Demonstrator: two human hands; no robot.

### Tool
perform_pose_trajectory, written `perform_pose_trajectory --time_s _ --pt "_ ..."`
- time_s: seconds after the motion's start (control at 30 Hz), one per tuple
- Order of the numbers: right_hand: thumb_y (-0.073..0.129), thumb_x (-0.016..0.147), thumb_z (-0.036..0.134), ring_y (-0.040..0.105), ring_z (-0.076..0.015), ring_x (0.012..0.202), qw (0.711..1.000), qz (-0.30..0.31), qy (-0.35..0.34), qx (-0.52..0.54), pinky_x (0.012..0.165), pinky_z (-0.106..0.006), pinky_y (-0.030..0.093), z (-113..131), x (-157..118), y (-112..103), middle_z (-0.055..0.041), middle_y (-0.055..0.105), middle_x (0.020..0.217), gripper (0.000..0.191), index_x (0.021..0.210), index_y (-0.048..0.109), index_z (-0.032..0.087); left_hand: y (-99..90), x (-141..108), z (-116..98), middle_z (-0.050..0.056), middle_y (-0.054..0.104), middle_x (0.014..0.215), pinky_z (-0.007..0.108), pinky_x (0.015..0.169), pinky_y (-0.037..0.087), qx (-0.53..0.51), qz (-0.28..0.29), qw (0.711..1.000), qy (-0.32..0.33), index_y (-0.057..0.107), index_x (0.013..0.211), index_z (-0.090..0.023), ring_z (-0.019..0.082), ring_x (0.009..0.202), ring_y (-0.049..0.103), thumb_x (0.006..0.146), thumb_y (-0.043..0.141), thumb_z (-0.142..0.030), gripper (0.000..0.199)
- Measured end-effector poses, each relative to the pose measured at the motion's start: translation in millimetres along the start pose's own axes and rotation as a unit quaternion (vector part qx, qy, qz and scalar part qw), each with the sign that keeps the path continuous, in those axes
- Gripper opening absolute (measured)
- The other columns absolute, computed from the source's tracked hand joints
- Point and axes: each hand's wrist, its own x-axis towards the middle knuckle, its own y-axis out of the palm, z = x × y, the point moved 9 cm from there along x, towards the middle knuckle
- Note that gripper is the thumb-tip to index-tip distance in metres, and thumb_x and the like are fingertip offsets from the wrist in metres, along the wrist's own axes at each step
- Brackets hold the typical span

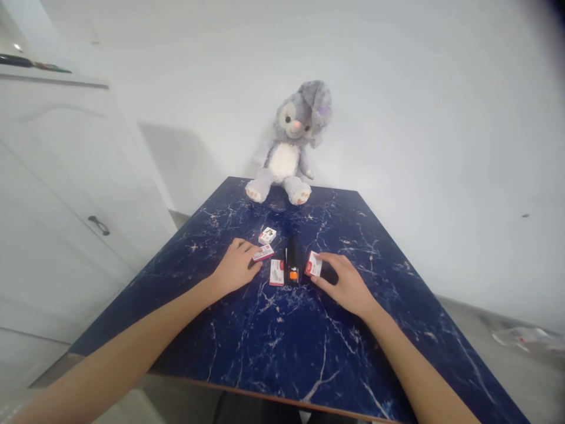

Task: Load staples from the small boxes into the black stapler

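Left hand (236, 266): fingers pressed together and curled down, tips on the end of the left box (263, 252); no clear pinch, thumb hidden, so grip can't be confirmed.
Left box: small white-and-red carton, lying flat and angled, touching the left fingertips.
Right hand (348, 285): thumb and fingers spread around the right box (313, 264), looks like a light pinch from both sides.
Right box: small white-and-red carton, tilted, red end up and toward the middle, partly covered by the fingers.
Middle box (276, 272): same kind of carton, flat on the table, between the hands, just beside the black device, touching neither hand.
Black device (291, 259): narrow, upright, orange part near its base; exact type can't be told. Stands between the middle box and right box.
Far box (267, 235): same kind of carton, flat and angled, just beyond the left box.
Table (362, 330): dark blue marble-pattern top with white veins, thin wooden edge on the near side.
Plush rabbit (286, 141): grey and white, seated at the far table edge, back against the wall, feet toward the hands.
Cabinet (79, 235): white, dark handle, left of the table.
Wall (419, 118): white, behind the rabbit.
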Motion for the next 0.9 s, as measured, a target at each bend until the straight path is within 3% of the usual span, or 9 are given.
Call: perform_pose_trajectory --time_s 0.2,0.33,0.47,0.53,0.63,0.7,0.77,0.83,0.9 --pt "0.065 0.091 0.041 0.052 -0.0318 0.127 0.993 -0.110 -0.043 0.006 0.106 -0.054 0.043 40.4 8.9 -20.5 -0.0099 0.058 0.138 0.039 0.127 0.057 0.027 -1.3 -1.8 -2.0 0.008 0.066 0.098 0.050 0.092 0.041 -0.002 0.018 1.000 -0.011 0.068 0.110 -0.024 0.031 0.103 0.050 0.088 0.065 -0.043 0.029" --pt "0.064 0.091 0.039 0.051 -0.0326 0.127 0.990 -0.018 -0.138 -0.014 0.109 -0.056 0.041 86.8 34.9 9.0 -0.0099 0.060 0.137 0.041 0.129 0.059 0.026 -1.6 -3.6 -2.1 0.007 0.065 0.105 0.049 0.094 0.041 -0.043 0.019 0.999 -0.019 0.067 0.114 -0.027 0.030 0.107 0.051 0.089 0.063 -0.044 0.031" --pt "0.068 0.087 0.038 0.043 -0.0360 0.133 0.983 0.029 -0.175 -0.054 0.118 -0.062 0.025 107.9 44.5 38.4 -0.0100 0.062 0.134 0.040 0.125 0.065 0.025 -9.1 -3.2 -6.4 0.009 0.063 0.118 0.049 0.102 0.041 -0.095 0.002 0.995 0.006 0.064 0.120 -0.024 0.029 0.115 0.051 0.089 0.063 -0.035 0.033" --pt "0.068 0.087 0.039 0.038 -0.0374 0.139 0.983 0.029 -0.170 -0.066 0.120 -0.063 0.019 106.2 41.0 43.6 -0.0107 0.056 0.142 0.039 0.123 0.066 0.025 -13.6 -4.0 -11.8 0.010 0.062 0.124 0.048 0.104 0.040 -0.111 -0.002 0.994 0.021 0.055 0.132 -0.023 0.030 0.119 0.049 0.088 0.064 -0.032 0.046" --pt "0.061 0.092 0.042 0.040 -0.0345 0.139 0.991 -0.015 -0.125 -0.038 0.118 -0.058 0.027 88.6 35.2 33.0 -0.0124 0.051 0.147 0.039 0.126 0.063 0.023 -16.6 -7.7 -20.7 0.011 0.062 0.125 0.049 0.102 0.041 -0.093 0.001 0.995 0.016 0.039 0.149 -0.022 0.030 0.116 0.050 0.086 0.067 -0.038 0.071" --pt "0.052 0.097 0.041 0.051 -0.0302 0.129 0.997 -0.061 -0.042 -0.005 0.111 -0.051 0.039 64.0 34.8 19.4 -0.0133 0.057 0.140 0.038 0.129 0.060 0.021 -13.9 -10.6 -28.4 0.012 0.062 0.123 0.051 0.099 0.041 -0.057 0.018 0.998 0.015 0.031 0.154 -0.022 0.032 0.112 0.051 0.083 0.070 -0.044 0.084" --pt "0.040 0.102 0.041 0.063 -0.0264 0.113 0.995 -0.069 0.073 0.025 0.100 -0.045 0.047 34.5 34.3 14.7 -0.0119 0.066 0.125 0.039 0.131 0.056 0.021 -9.7 -12.6 -36.3 0.013 0.063 0.124 0.052 0.097 0.040 -0.020 0.037 0.999 0.024 0.028 0.155 -0.019 0.033 0.110 0.050 0.080 0.072 -0.047 0.091" --pt "0.032 0.105 0.045 0.069 -0.0253 0.097 0.986 -0.025 0.162 0.041 0.090 -0.041 0.050 13.7 32.5 22.9 -0.0086 0.072 0.106 0.043 0.135 0.052 0.022 -5.9 -13.3 -42.5 0.012 0.064 0.123 0.051 0.094 0.040 0.006 0.049 0.998 0.040 0.039 0.150 -0.019 0.033 0.108 0.050 0.083 0.070 -0.045 0.078" --pt "0.027 0.105 0.048 0.071 -0.0259 0.089 0.979 0.029 0.198 0.045 0.084 -0.039 0.050 7.8 30.3 35.0 -0.0065 0.074 0.093 0.047 0.137 0.050 0.023 -2.9 -13.0 -45.7 0.010 0.067 0.118 0.048 0.092 0.041 0.020 0.056 0.997 0.052 0.057 0.133 -0.020 0.031 0.106 0.051 0.089 0.066 -0.041 0.049"
